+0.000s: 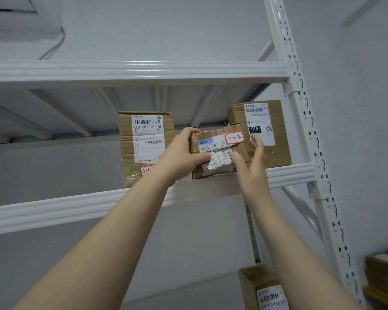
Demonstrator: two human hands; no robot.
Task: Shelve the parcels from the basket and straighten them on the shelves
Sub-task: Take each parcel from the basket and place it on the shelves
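A small brown parcel [213, 144] with a red-edged "3-1-8" sticker stands on the white shelf [99, 202], between two taller cardboard boxes. My left hand [184, 153] grips its left end, fingers over the top edge and thumb on the front. My right hand [251, 162] is at its right end, fingers straight, thumb touching the label on the front. The left box [143, 139] carries a "502-602-12" label; the right box [267, 130] carries a "010" label. No basket is in view.
A higher shelf [132, 70] runs overhead. The perforated white upright [309, 130] stands at the right. Another labelled box [262, 287] sits on a lower level, and more boxes [383, 269] lie at the far right. A grey wall is behind the rack.
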